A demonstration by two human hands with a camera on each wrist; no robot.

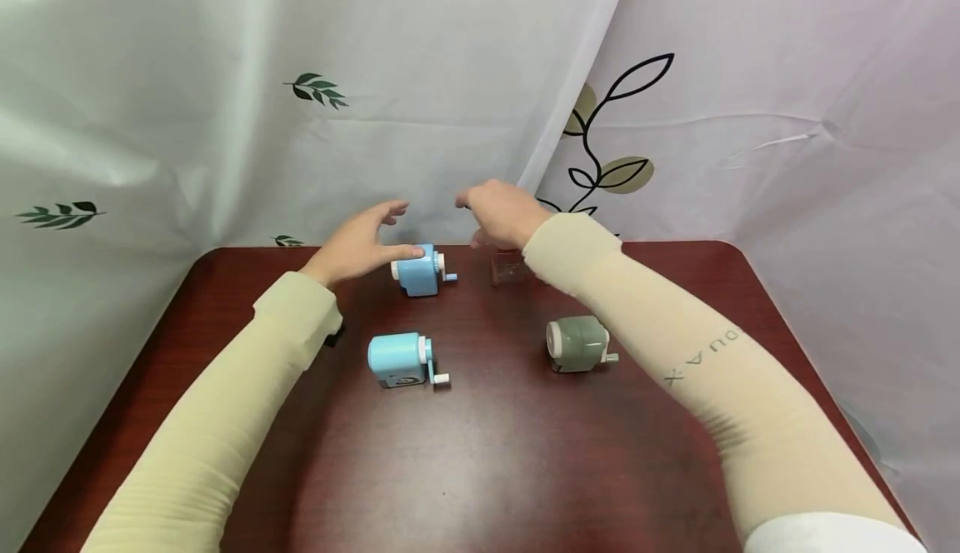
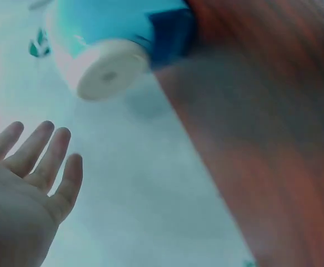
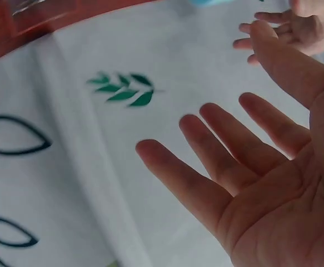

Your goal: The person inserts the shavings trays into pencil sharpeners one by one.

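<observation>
My left hand point(image 1: 360, 245) hovers at the table's back left, thumb in front of a blue crank pencil sharpener point(image 1: 422, 280); contact cannot be told. In the left wrist view that hand point(image 2: 28, 194) has its fingers spread and nothing in them; a blue sharpener body point(image 2: 106, 25) with a white round end shows above. My right hand point(image 1: 506, 213) is raised over the back edge, near a small see-through box point(image 1: 508, 270). Its palm point(image 3: 284, 200) faces the right wrist camera, fingers apart and bare. A turquoise sharpener point(image 1: 395, 355) sits in front of the blue one.
A green crank sharpener point(image 1: 579, 345) stands below my right forearm. All of these rest on a dark red wooden table point(image 1: 450, 470). White leaf-printed sheeting point(image 1: 420, 87) hangs right behind the back edge and along both sides.
</observation>
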